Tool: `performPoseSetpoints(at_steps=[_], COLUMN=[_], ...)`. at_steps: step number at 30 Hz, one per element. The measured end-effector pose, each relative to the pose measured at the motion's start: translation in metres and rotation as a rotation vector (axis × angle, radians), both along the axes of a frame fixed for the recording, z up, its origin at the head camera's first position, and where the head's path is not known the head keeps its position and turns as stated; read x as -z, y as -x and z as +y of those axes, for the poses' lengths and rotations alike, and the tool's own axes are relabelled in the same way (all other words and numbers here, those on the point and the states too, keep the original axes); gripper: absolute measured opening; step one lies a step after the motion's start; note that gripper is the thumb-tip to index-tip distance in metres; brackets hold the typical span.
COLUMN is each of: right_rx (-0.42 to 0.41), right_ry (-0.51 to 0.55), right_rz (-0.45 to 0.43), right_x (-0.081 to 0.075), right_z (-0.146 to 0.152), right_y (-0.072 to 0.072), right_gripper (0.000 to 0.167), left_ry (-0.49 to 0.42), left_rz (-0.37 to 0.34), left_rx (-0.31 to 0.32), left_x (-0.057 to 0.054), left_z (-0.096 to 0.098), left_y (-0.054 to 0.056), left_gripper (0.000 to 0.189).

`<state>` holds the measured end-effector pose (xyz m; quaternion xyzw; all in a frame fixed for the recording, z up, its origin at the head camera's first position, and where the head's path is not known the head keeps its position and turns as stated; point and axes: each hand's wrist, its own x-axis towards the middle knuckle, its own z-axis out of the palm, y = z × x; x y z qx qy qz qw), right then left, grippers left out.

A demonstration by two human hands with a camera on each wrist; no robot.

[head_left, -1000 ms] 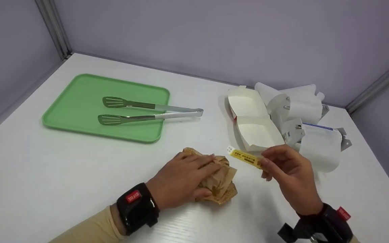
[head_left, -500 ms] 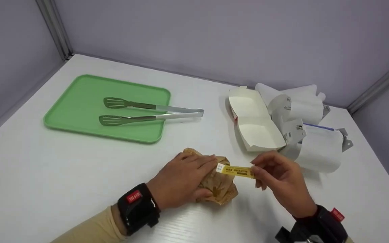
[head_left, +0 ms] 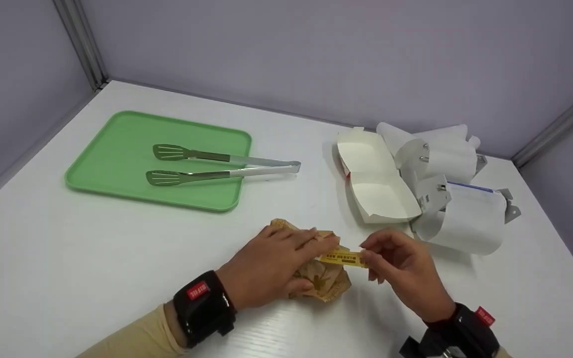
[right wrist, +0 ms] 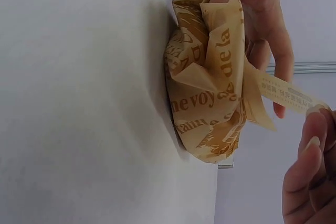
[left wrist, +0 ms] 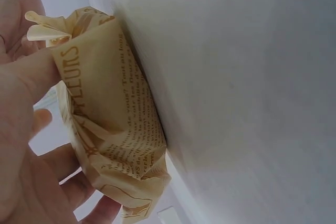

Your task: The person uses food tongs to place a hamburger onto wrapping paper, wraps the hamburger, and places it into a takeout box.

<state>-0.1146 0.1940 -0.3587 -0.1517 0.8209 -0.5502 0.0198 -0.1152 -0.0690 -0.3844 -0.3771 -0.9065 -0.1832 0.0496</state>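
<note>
A crumpled brown paper-wrapped bundle (head_left: 324, 278) with printed lettering lies on the white table. My left hand (head_left: 271, 266) rests over its top, fingers stretched across the paper and thumb along its near side. Between thumb and fingertips my right hand (head_left: 403, 271) pinches one end of a yellow sticker (head_left: 343, 258) with dark print. The sticker's other end overlaps the wrapper beside the left fingertips. In the right wrist view, the sticker (right wrist: 286, 92) spans from the right fingertips to the top of the wrapper (right wrist: 207, 82). The left wrist view shows the wrapper's printed side (left wrist: 113, 98).
A green tray (head_left: 117, 164) stands at the left, with metal tongs (head_left: 207, 174) lying on it, handles past its right edge. An unfolded white carton (head_left: 383, 196) sits beyond the right hand. Two white rolls on metal holders (head_left: 473, 214) stand at the right, near the wall.
My right hand has moved left and slightly nearer, bringing the sticker from beside the carton onto the wrapped bundle. The left index finger has stretched toward the sticker's end.
</note>
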Motion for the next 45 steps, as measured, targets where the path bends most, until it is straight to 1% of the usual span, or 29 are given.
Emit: performPoseSetpoints(at_steps=[5, 6, 8, 11, 15, 23, 27, 31, 35, 40, 45], right_rx=[0.003, 0.005, 0.016, 0.034, 0.030, -0.003, -0.023, -0.046, -0.061, -0.083, -0.119], right_ry=[-0.026, -0.032, -0.044, -0.080, -0.127, -0.200, -0.210, -0.250, -0.306, -0.344, -0.377], right_rz=[0.017, 0.018, 0.000, -0.042, -0.083, -0.095, -0.082, -0.074, -0.112, -0.169, -0.179], right_x=[0.005, 0.006, 0.007, 0.009, 0.013, 0.021, 0.024, 0.025, 0.024, 0.023, 0.023], right_z=[0.002, 0.003, 0.004, 0.005, 0.008, 0.013, 0.014, 0.013, 0.010, 0.007, 0.004], right_y=[0.002, 0.002, 0.002, 0.003, 0.005, 0.008, 0.009, 0.010, 0.013, 0.017, 0.020], right_gripper=[0.014, 0.015, 0.015, 0.015, 0.016, 0.017, 0.015, 0.014, 0.013, 0.012, 0.011], left_ry=[0.099, 0.121, 0.143, 0.152, 0.149, 0.129, 0.116, 0.102, 0.098, 0.110, 0.120], left_rz=[0.127, 0.145, 0.155, 0.128, 0.094, 0.098, 0.089, 0.065, 0.039, 0.015, -0.019], left_rx=[0.033, 0.034, 0.034, 0.030, 0.030, 0.020, 0.009, 0.004, 0.001, 0.011, 0.030], left_x=[0.000, 0.000, 0.000, -0.001, -0.001, -0.001, 0.000, 0.001, 0.002, 0.000, -0.002], left_z=[0.000, 0.000, 0.000, 0.000, 0.000, 0.000, 0.001, 0.002, 0.002, 0.001, -0.001], left_y=[-0.001, -0.001, -0.002, -0.002, -0.002, -0.003, -0.004, -0.004, -0.004, -0.004, -0.002], left_gripper=[0.073, 0.072, 0.069, 0.065, 0.059, 0.052, 0.052, 0.053, 0.053, 0.055, 0.057])
